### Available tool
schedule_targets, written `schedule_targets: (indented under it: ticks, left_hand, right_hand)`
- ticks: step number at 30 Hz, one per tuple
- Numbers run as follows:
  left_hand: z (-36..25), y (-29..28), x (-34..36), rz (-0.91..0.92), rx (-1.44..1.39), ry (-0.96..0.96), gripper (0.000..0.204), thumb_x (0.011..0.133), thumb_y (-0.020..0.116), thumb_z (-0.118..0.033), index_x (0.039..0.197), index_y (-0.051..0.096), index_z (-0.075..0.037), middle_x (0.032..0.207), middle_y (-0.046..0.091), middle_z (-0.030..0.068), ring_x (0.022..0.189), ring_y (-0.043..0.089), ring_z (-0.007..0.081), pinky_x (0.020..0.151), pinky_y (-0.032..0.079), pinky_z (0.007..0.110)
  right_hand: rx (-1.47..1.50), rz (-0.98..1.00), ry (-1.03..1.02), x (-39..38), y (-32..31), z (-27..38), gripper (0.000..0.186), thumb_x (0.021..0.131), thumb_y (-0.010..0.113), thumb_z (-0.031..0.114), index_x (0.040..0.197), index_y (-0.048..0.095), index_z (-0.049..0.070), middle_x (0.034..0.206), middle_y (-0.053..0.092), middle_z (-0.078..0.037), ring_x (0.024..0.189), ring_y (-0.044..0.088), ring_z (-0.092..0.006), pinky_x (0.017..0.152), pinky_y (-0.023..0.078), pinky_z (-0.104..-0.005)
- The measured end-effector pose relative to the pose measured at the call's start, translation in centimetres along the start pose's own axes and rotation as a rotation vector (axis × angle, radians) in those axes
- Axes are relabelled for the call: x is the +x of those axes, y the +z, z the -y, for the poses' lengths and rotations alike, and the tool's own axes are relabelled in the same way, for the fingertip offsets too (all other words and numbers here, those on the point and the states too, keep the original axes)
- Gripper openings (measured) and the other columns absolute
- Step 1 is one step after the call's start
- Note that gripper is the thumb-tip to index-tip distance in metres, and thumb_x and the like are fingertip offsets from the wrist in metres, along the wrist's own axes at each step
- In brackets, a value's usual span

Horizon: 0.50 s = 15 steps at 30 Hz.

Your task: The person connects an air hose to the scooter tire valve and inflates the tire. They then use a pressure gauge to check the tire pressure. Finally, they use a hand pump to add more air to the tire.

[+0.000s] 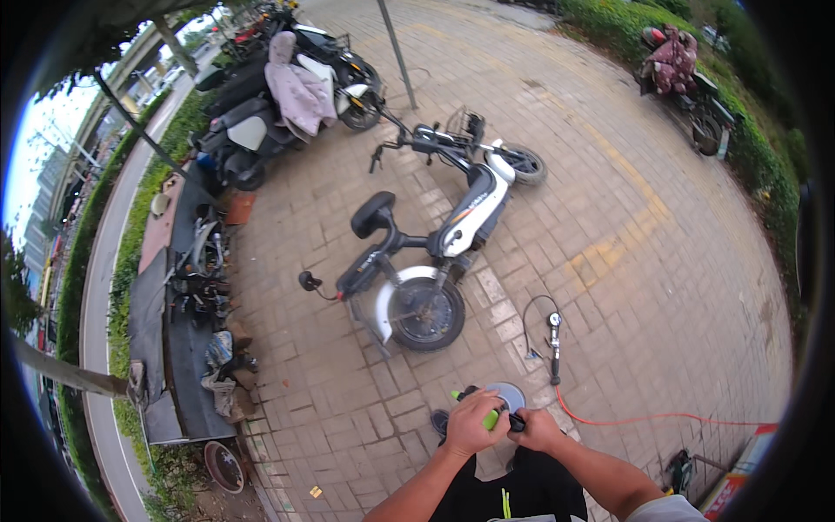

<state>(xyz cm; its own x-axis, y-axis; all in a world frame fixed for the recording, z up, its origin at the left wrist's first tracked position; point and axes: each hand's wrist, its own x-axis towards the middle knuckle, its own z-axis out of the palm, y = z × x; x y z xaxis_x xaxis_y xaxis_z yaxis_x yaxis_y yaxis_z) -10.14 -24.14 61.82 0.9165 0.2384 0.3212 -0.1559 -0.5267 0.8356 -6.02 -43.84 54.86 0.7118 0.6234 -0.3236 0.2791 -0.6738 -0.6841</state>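
Green-and-black tool (492, 419): at the lower middle of the view, in front of the person's body, raised in both hands; its full shape is hidden by the fingers.
Grey-blue disc (515, 394): just beyond the hands, partly covered by them; I cannot tell whether it belongs to the tool.
Left hand (472, 424): fingers curled over the tool, grasping it, with green showing beside the fingertips.
Right hand (537, 430): closed round the tool's black end, next to the left hand.
Paving (687, 296): broad bare ground to the right of the bike, reaching up to the hedge (758, 184) at the right edge.
White-and-black bike (477, 224): ahead of the hands, its near wheel limiting room forward.
Gauge gun (555, 342): lying on the paving ahead and right, near the hands but apart from them.
Orange hose (626, 423): runs from the gun to the right, crossing the ground beyond the right forearm.
Dark sheeting (184, 348): bounds the paving on the left.
Parked scooters (247, 132): crowd the upper left.
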Motion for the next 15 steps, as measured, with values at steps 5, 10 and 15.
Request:
schedule_targets:
  ticks: [5,10,15]
  left_hand:
    - [8.5,1.7,2.3,-0.086,-0.069,-0.057,0.013,0.078,0.069,-0.012,0.085,0.065,-0.003,0.092,0.073,0.0123,0.098,0.071,0.0319,0.095,0.053,0.049]
    - [22.3,8.4,2.0,-0.165,-0.001,-0.102,0.018,0.074,0.071,-0.011,0.088,0.065,-0.002,0.092,0.073,0.0107,0.096,0.071,0.0331,0.093,0.054,0.050]
    - [31.4,11.7,1.5,-0.135,0.034,-0.126,0.016,0.074,0.070,-0.016,0.081,0.062,-0.004,0.085,0.072,0.0105,0.092,0.073,0.0302,0.089,0.055,0.049]
  right_hand:
    - [-0.107,0.065,0.002,8.4,2.5,-3.6,0.036,0.072,0.076,0.034,0.084,0.062,0.004,0.074,0.067,-0.019,0.071,0.067,-0.0390,0.063,0.052,-0.0486]
    - [-0.071,0.132,-0.043,16.7,7.9,-9.4,0.031,0.071,0.075,0.027,0.080,0.059,0.003,0.074,0.065,-0.021,0.070,0.065,-0.0407,0.064,0.053,-0.0489]
    - [-0.077,0.240,-0.065,25.4,14.4,-21.1,0.027,0.073,0.070,0.025,0.085,0.059,0.003,0.075,0.066,-0.018,0.073,0.066,-0.0402,0.065,0.052,-0.0496]
